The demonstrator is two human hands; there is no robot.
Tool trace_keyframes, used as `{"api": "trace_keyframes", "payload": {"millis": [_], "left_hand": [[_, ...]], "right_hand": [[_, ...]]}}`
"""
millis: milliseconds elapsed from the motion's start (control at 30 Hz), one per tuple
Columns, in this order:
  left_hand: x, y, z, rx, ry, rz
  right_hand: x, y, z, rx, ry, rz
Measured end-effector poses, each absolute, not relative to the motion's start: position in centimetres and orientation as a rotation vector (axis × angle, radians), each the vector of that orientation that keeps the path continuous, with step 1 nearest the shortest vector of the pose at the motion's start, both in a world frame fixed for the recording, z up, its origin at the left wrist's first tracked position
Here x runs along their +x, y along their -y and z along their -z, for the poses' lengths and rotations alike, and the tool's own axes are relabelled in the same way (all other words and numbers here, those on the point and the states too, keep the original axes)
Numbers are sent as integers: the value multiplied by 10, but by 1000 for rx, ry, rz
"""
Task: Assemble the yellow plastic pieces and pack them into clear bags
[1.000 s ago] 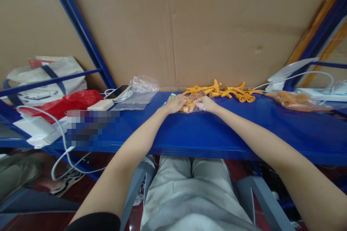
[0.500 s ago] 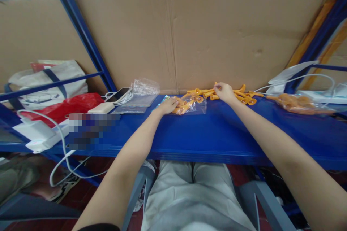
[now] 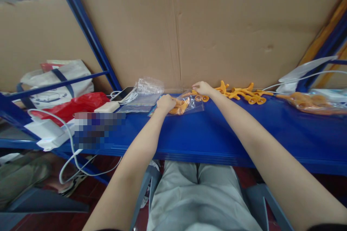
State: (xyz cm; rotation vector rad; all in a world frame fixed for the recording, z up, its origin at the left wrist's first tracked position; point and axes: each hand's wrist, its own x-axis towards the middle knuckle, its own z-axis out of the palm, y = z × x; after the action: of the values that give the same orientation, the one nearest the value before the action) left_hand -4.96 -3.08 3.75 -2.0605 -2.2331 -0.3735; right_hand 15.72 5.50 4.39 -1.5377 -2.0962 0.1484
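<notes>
My left hand (image 3: pixel 166 103) is closed on the left end of a clear plastic bag (image 3: pixel 200 107) lying on the blue table. Inside the bag are several orange branched plastic pieces (image 3: pixel 182 107) with flared ends. At the bag's right end, my right hand (image 3: pixel 202 87) hovers with its fingers pinched together; what they hold is too small to make out. Flared ends of orange pieces (image 3: pixel 206 98) show just below it. Farther right, a loose pile of the same orange pieces (image 3: pixel 238 94) lies along the cardboard.
A filled bag of orange pieces (image 3: pixel 311 103) lies at the right. Flat clear bags (image 3: pixel 139 105), a phone (image 3: pixel 123 94), a white power bank (image 3: pixel 107 107), a red plastic bag (image 3: pixel 78 106) and white chargers with cables (image 3: pixel 45 130) crowd the left. Cardboard (image 3: pixel 217 25) walls the back.
My right hand has moved left from the orange pile to the bag's right end. My left hand stays at the bag, its fingers more curled. The view has shifted slightly.
</notes>
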Motion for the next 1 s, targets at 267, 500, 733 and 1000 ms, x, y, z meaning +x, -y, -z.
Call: {"api": "trace_keyframes", "payload": {"millis": [267,500,733,1000], "left_hand": [[-49,34,-40,-2076,2257,405],[-48,34,-39,-2124,2250,407],[-49,31,-36,-2158,2183,351],[-48,30,-36,-2261,2088,283]], "right_hand": [[141,-59,-36,-1664,2142,-231],[155,-52,-31,-1864,2149,56],[180,-52,-24,-1909,2028,22],[208,-44,-14,-1793,1895,-19]]}}
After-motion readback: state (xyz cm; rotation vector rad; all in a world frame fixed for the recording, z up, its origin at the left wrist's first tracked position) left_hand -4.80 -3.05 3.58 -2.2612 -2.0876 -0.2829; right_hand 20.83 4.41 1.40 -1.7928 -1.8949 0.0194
